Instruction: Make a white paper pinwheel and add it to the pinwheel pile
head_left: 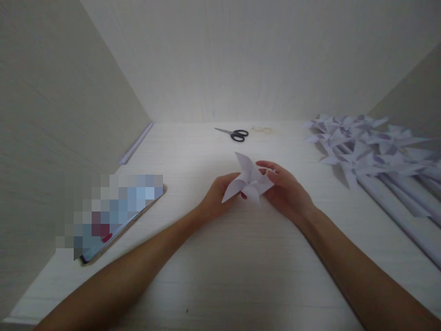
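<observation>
A white paper pinwheel (248,180) with curled blades is held between my two hands above the table. My left hand (223,191) grips it from the left, its fingers mostly hidden behind the paper. On the other side, my right hand (284,186) has its thumb and fingers closed at the right blade. Past the pinwheel, a pair of scissors (237,134) with black handles lies on the table, its blades pointing left.
At the right, several paper pinwheels (354,156) on rolled paper sticks (396,220) lie heaped together. A rolled paper tube (137,143) rests along the left wall. A phone (120,225), partly pixelated, leans at the left. Walls rise behind and on both sides of the table (220,276).
</observation>
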Action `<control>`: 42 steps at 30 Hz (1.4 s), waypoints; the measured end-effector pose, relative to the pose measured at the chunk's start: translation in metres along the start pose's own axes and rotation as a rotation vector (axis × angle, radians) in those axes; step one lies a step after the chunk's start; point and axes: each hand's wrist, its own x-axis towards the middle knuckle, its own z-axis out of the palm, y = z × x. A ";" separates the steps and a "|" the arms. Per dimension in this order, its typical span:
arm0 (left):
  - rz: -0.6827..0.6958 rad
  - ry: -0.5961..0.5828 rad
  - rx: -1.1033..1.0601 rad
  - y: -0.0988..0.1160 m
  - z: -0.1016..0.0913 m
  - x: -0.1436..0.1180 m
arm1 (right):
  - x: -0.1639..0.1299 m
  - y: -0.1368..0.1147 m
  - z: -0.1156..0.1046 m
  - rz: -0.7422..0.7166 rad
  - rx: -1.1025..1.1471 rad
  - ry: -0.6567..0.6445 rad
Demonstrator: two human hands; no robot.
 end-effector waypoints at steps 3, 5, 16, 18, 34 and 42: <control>0.011 -0.060 -0.016 0.000 -0.001 0.000 | -0.004 -0.004 0.000 0.091 0.031 -0.082; 0.010 -0.104 -0.027 0.000 -0.001 0.000 | -0.005 -0.006 -0.002 0.112 0.031 -0.084; -0.044 -0.130 -0.025 -0.006 -0.003 0.000 | -0.006 -0.001 -0.003 0.167 0.103 -0.160; -0.063 -0.114 -0.036 -0.005 -0.003 0.001 | -0.007 -0.001 0.000 0.169 0.102 -0.156; -0.212 -0.188 -0.345 0.002 -0.005 0.004 | -0.012 0.001 0.011 0.165 0.124 -0.087; -0.338 -0.212 -0.686 -0.004 -0.002 0.002 | -0.013 0.006 0.011 0.182 0.191 -0.070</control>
